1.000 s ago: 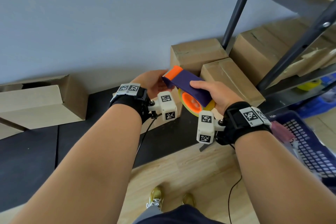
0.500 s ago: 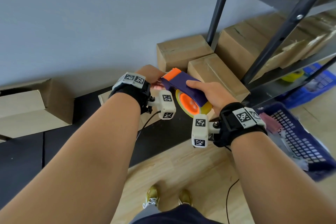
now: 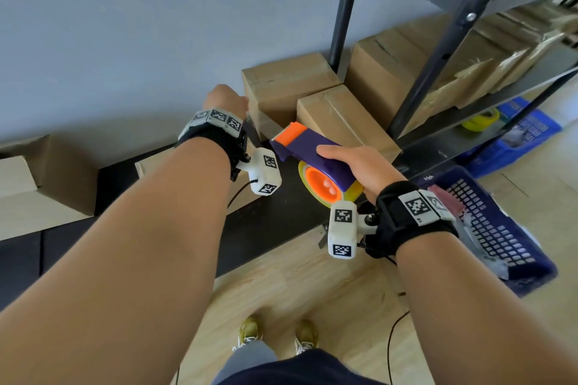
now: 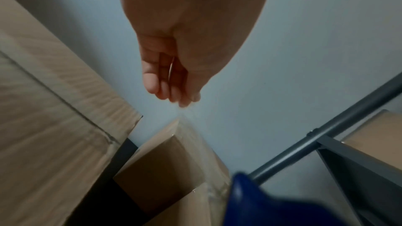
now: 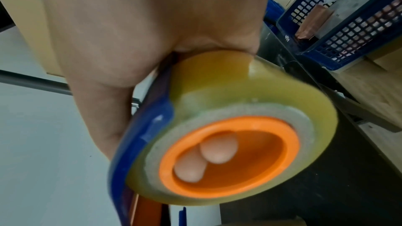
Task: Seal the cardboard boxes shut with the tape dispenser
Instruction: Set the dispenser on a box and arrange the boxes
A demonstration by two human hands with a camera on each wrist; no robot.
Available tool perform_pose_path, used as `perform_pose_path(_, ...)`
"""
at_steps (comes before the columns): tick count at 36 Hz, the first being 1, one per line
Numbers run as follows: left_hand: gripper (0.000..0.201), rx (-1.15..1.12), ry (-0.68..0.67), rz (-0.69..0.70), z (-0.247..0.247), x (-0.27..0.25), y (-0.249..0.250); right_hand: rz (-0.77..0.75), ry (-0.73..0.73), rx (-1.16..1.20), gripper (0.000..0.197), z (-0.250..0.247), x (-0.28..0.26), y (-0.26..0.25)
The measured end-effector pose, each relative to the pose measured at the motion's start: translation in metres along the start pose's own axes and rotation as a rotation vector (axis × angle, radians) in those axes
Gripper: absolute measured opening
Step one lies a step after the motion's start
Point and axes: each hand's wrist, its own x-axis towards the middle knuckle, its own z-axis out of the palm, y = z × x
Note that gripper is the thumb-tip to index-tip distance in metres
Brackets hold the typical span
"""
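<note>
My right hand (image 3: 359, 166) grips the tape dispenser (image 3: 306, 147), which has a purple body, an orange cutter end and a yellow tape roll (image 5: 217, 92). Two fingertips (image 5: 217, 150) sit inside the roll's orange hub. My left hand (image 3: 225, 100) is stretched forward and left of the cutter, beside the rear cardboard box (image 3: 281, 81). In the left wrist view its fingertips (image 4: 174, 92) are bunched, pinching the end of a thin clear tape strip (image 4: 193, 137). The strip runs back over a box (image 4: 169, 161) toward the dispenser (image 4: 261, 204). A second closed box (image 3: 341, 119) stands just behind the dispenser.
An open-flapped box (image 3: 40, 178) lies at the left on the black mat (image 3: 281, 222). Another box (image 3: 150, 162) is partly hidden under my left forearm. A dark metal shelf (image 3: 438, 56) with more boxes stands on the right, with blue crates (image 3: 500, 228) beside it.
My left hand has left the dispenser's orange end and moved forward and to the left, drawing tape out. The right hand keeps its grip on the dispenser.
</note>
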Motion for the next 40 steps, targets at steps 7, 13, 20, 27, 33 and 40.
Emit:
perform_pose_path(7,0.024,-0.084,-0.023,0.012,-0.002,-0.008,-0.009,0.027,0.001,0.0,0.036,0.0,0.001,0.007)
perform_pose_path(13,0.039,-0.204,-0.347,-0.083,-0.008,0.001,-0.008,0.074,0.036,0.031,0.03,0.017,0.003,0.01)
perform_pose_path(20,0.015,0.014,-0.288,0.078,-0.025,0.019,-0.022,0.074,0.077,0.023,0.034,0.048,0.011,0.01)
perform_pose_path(27,0.008,0.032,-0.22,0.155,-0.023,0.04,-0.037,0.08,0.147,0.057,0.034,0.075,0.019,0.011)
perform_pose_path(33,0.084,0.132,-0.278,0.23,-0.021,0.06,-0.036,0.068,0.206,0.062,0.037,0.084,0.025,0.015)
perform_pose_path(40,0.083,0.119,-0.223,0.218,-0.007,0.08,-0.041,0.098,0.239,0.094,0.044,0.095,0.032,0.014)
